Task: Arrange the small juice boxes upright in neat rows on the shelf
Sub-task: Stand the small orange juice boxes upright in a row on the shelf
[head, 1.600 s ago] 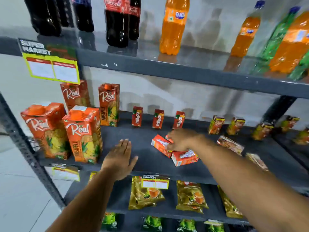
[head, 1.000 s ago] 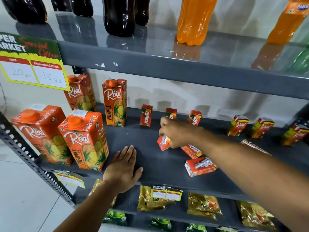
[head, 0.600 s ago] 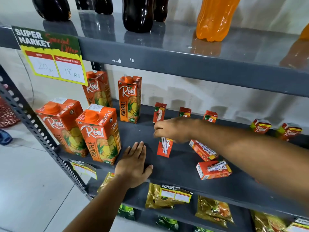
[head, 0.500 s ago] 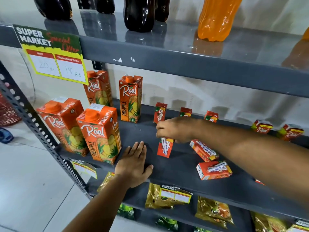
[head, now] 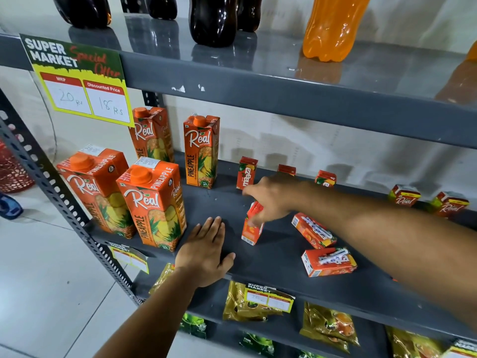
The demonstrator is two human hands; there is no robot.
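A small orange juice box stands nearly upright in the middle of the grey shelf. My right hand is above it, fingertips pinching its top. Flat on the shelf's front edge rests my left hand, fingers spread and holding nothing. Three small Maaza boxes stand in a row at the back; my right hand partly hides the middle one. Two more small boxes lie flat to the right.
Several tall Real pineapple cartons stand at the shelf's left end. Small Real boxes stand at the back right. Soda bottles fill the shelf above, behind a price tag. Golden packets lie on the shelf below.
My right hand lifted one small box from the lying group, carried it left and set it upright on the shelf. The left hand stayed flat on the front edge.
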